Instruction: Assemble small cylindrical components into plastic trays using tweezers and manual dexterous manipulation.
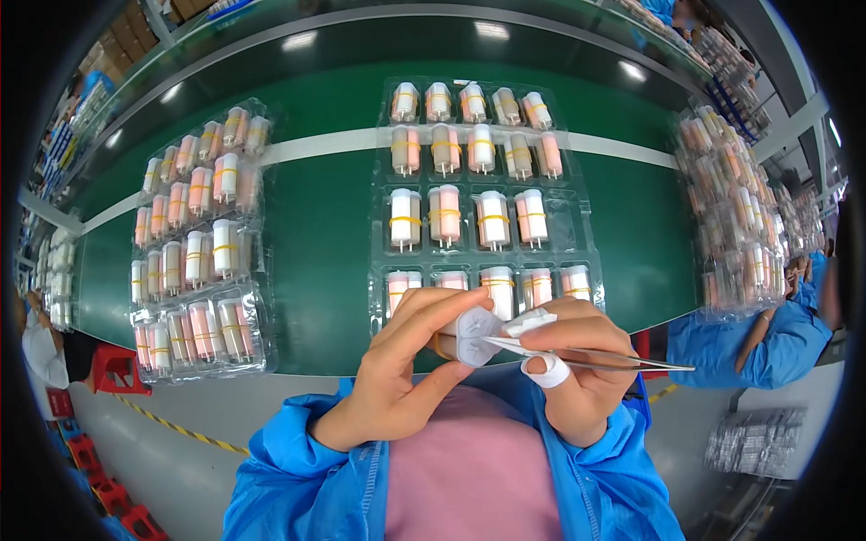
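The left hand (397, 374) holds a small white cylindrical part (475, 335) close to the chest, just below the near edge of the green bench (316, 243); its fingers are closed around the part's body, with what looks like a yellow band near them, though the view there is crowded. The right hand (577, 370), its fingertips wrapped in white tape, pinches metal tweezers (586, 356) shut, the tips laid against the part's end face. The part looks light and rigid, probably smooth plastic, so it is best gripped round its sides, leaving the end free. On the bench lie a clear blister tray (577, 230) of white and pink banded cylinders, a second tray (262, 316) to the left and stacked trays (731, 216) to the right.
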Demonstrator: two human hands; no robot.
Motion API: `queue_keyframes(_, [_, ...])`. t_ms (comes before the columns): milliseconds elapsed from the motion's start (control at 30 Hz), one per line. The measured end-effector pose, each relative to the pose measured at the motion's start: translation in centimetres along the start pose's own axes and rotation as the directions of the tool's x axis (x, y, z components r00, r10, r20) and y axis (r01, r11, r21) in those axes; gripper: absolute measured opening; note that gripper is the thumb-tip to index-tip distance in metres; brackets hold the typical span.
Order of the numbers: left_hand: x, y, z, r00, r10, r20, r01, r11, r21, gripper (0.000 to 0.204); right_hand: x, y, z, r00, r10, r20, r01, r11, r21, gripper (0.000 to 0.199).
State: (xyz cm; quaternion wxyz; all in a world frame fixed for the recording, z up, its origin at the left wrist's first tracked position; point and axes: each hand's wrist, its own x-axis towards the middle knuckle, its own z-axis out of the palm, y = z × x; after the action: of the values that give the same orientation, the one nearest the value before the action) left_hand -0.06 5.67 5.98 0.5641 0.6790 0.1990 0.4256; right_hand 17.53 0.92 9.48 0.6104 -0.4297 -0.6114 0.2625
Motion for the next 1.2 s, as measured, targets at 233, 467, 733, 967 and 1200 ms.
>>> queue_keyframes(233, [0.03,0.31,0.17,0.997,-0.015,0.079,0.024,0.994,-0.104,0.056,0.63,-0.06,-0.59,0.998,-0.036,0.055,0.038,0.998,-0.049,0.019])
queue_keyframes(467, [0.09,0.46,0.1,0.992,-0.029,0.124,0.046,0.99,-0.136,0.057,0.65,-0.09,-0.74,0.997,-0.015,0.079,0.02,0.998,-0.063,0.02])
queue_keyframes(733, [-0.09,0.48,0.15,0.988,-0.051,0.148,0.082,0.975,-0.206,0.058,0.72,-0.08,-0.72,0.996,-0.022,0.088,0.029,0.996,-0.086,0.018])
queue_keyframes(967, [-0.31,0.54,0.3,0.984,-0.082,0.159,0.125,0.951,-0.284,0.057,0.49,-0.28,-0.55,0.999,0.014,0.043,-0.011,0.998,-0.061,0.014])
queue_keyframes(1200, [-0.28,0.56,0.08,0.98,-0.074,0.185,0.118,0.963,-0.244,0.057,0.48,-0.23,-0.72,0.998,-0.015,0.065,0.02,0.996,-0.083,0.015])
